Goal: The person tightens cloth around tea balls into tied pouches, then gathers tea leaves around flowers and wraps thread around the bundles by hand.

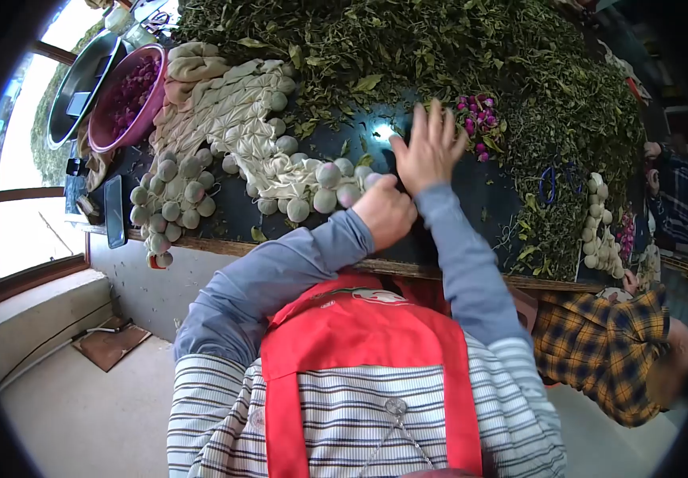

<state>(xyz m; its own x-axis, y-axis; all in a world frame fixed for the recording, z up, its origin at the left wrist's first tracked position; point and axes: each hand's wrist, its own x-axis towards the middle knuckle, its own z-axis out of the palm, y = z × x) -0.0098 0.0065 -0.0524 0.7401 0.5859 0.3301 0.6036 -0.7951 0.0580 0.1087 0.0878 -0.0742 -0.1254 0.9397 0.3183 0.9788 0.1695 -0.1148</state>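
Note:
My left hand (385,213) is closed in a fist at the near side of the dark tabletop (471,207). It is beside a pale cloth (252,119) gathered into pleats, with several tied round lumps (326,175) along its edge. What the fist holds, if anything, is hidden. To its right and farther in, my right hand (430,151) is open, fingers spread, over the tabletop, with nothing visible in it. A small heap of magenta flower buds (478,119) lies just beyond its fingertips, next to dried green leaves (408,48).
A pink basin (158,95) of magenta buds and a green basin (61,111) stand at the left. Nearby lie more round lumps (170,187) and a phone (115,211). Blue-handled scissors (549,185) rest among leaves at right. A person in plaid (591,342) is at right.

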